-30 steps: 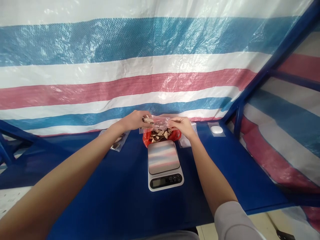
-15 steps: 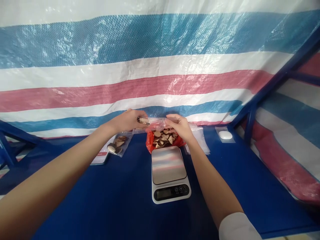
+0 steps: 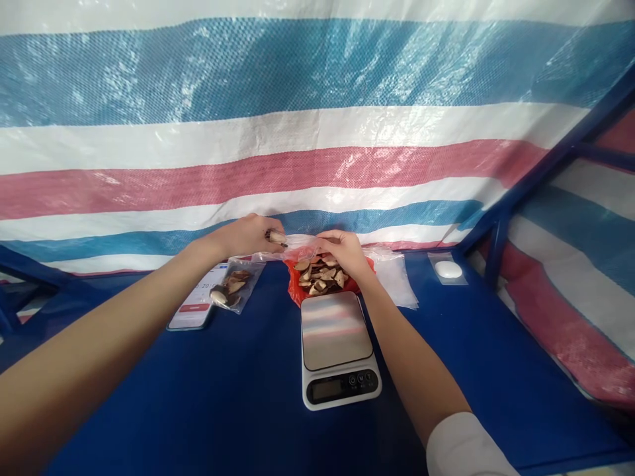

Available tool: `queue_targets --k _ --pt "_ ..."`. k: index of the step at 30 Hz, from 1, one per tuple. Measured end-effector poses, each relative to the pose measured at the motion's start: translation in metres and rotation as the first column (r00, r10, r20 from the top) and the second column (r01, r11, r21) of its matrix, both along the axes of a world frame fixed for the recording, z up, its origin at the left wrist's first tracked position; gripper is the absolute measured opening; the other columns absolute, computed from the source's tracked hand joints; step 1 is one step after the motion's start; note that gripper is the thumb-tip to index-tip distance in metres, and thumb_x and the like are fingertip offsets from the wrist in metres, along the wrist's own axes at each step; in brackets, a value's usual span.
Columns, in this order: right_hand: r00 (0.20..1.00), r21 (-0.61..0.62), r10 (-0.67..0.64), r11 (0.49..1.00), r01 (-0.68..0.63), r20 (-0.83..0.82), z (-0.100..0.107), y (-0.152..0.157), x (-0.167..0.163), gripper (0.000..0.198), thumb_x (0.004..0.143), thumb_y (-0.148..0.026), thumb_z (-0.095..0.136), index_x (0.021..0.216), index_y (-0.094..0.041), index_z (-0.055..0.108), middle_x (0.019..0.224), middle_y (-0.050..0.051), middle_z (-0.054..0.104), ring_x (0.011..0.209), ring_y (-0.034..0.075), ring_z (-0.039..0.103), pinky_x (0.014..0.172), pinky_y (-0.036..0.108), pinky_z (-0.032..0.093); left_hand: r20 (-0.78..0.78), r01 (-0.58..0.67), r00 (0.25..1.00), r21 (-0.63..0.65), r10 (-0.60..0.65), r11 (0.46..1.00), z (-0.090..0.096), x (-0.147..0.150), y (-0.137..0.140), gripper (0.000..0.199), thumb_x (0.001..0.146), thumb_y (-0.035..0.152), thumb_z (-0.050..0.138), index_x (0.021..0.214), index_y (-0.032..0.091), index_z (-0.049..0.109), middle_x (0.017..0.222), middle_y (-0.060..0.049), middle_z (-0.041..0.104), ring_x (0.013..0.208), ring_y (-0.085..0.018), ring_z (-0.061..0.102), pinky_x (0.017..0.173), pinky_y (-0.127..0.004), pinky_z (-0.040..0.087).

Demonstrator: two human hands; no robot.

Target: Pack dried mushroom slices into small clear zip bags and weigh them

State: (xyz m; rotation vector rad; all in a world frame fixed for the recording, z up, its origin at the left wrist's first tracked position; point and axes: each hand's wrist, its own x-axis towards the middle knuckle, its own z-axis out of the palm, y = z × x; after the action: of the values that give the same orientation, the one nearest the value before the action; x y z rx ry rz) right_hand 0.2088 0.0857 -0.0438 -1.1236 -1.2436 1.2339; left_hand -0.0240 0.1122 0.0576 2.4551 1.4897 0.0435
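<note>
1. Here's the left hand (image 3: 254, 235), over at the far edge of the worktop (image 3: 238, 396), its grip clamped on a few pale, dark-edged pieces (image 3: 276, 238).
2. Across to the right hand (image 3: 344, 251), and its thumb and fingers are pinched together on the clear bag (image 3: 300, 245).
3. That clear bag runs between the two hands, just above the slices; whether the left grip nips its edge too, I cannot tell.
4. Right below, the red bag (image 3: 294, 289) sits open with a heap of brown and cream slices (image 3: 322, 274) inside.
5. Directly in front of it stands the scale (image 3: 337, 334), stripes reflecting in its plate.
6. Out left, a filled bag (image 3: 237, 285) lies against the phone (image 3: 190, 316), overlapping its right side, the phone's screen lit.
7. On the right, spare bags (image 3: 397, 285) lie flat beside the right wrist, and farther along there's a white oval (image 3: 448, 270) on a small clear packet (image 3: 460, 279).
8. Behind it all hangs the striped sheet (image 3: 297, 132).
</note>
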Motion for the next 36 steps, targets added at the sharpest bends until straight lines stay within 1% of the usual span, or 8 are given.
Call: queue_targets --k 4,8,14,21,25,31,33,36 --pt "0.999 -0.003 -0.030 1.000 0.030 -0.041 -0.008 0.003 0.006 0.022 0.076 -0.034 0.073 0.093 -0.020 0.076 0.081 0.002 0.075 0.074 0.017 0.073 0.061 0.025 0.061 0.002 0.040 0.999 -0.009 -0.040 0.999 -0.003 0.012 -0.002 0.030 0.079 0.048 0.063 0.096 0.024 0.073 0.082 -0.004 0.071 0.073 -0.022 0.061 0.065 -0.029 0.037" --pt "0.997 -0.011 -0.061 0.998 0.061 -0.055 -0.005 0.002 0.016 0.023 0.074 -0.034 0.075 0.092 -0.019 0.077 0.085 0.003 0.077 0.075 0.018 0.073 0.065 0.027 0.062 -0.003 0.054 0.999 -0.016 -0.054 0.998 0.000 0.025 -0.004 0.029 0.080 0.047 0.063 0.093 0.023 0.073 0.080 -0.004 0.069 0.073 -0.022 0.059 0.065 -0.030 0.037" --pt "0.993 -0.067 -0.075 0.995 0.068 -0.095 0.005 -0.002 0.038 0.021 0.071 -0.033 0.080 0.085 -0.017 0.077 0.084 0.004 0.077 0.077 0.020 0.074 0.063 0.026 0.061 0.071 0.068 0.995 -0.011 -0.067 0.998 0.007 0.042 -0.001 0.040 0.078 0.050 0.066 0.104 0.020 0.072 0.096 -0.006 0.072 0.084 -0.022 0.061 0.073 -0.031 0.041" --pt "0.992 -0.102 -0.103 0.990 0.096 -0.067 0.003 0.001 0.052 0.007 0.076 -0.024 0.076 0.078 -0.017 0.076 0.077 0.004 0.077 0.071 0.018 0.074 0.061 0.025 0.060 0.192 0.072 0.979 -0.002 -0.070 0.997 0.006 0.054 0.003 0.049 0.072 0.053 0.072 0.107 0.018 0.070 0.091 -0.004 0.070 0.078 -0.020 0.060 0.069 -0.030 0.042" --pt "0.997 -0.115 -0.078 0.990 0.076 -0.017 0.001 0.000 0.051 0.007 0.076 -0.023 0.076 0.079 -0.017 0.078 0.074 0.003 0.076 0.071 0.019 0.074 0.058 0.025 0.059 0.216 0.023 0.976 0.015 -0.026 1.000 0.008 0.060 0.005 0.049 0.072 0.047 0.075 0.109 0.017 0.067 0.082 -0.001 0.065 0.072 -0.016 0.055 0.066 -0.028 0.040" --pt "0.998 -0.056 0.052 0.997 -0.051 0.023 -0.001 -0.004 0.045 0.027 0.076 -0.033 0.077 0.101 -0.023 0.082 0.082 0.001 0.078 0.074 0.017 0.072 0.059 0.023 0.057 0.169 0.063 0.983 0.040 -0.068 0.997 0.005 0.061 0.010 0.046 0.071 0.052 0.076 0.101 0.018 0.068 0.082 -0.002 0.064 0.071 -0.016 0.055 0.065 -0.029 0.040" --pt "0.997 -0.083 0.076 0.994 -0.075 0.005 -0.002 -0.004 0.044 0.027 0.075 -0.034 0.078 0.100 -0.023 0.083 0.079 0.001 0.077 0.073 0.017 0.072 0.060 0.023 0.057 0.164 0.068 0.984 0.031 -0.072 0.997 0.003 0.059 0.010 0.042 0.072 0.052 0.075 0.097 0.018 0.069 0.083 -0.003 0.066 0.072 -0.016 0.055 0.066 -0.029 0.040" --pt "0.998 -0.128 0.052 0.990 -0.054 -0.019 -0.004 -0.003 0.043 0.023 0.072 -0.036 0.081 0.088 -0.020 0.083 0.075 0.003 0.077 0.070 0.018 0.072 0.061 0.025 0.058 0.179 0.047 0.983 0.012 -0.048 0.999 0.000 0.054 0.010 0.044 0.071 0.051 0.074 0.099 0.018 0.070 0.086 -0.004 0.067 0.074 -0.017 0.056 0.066 -0.028 0.041"
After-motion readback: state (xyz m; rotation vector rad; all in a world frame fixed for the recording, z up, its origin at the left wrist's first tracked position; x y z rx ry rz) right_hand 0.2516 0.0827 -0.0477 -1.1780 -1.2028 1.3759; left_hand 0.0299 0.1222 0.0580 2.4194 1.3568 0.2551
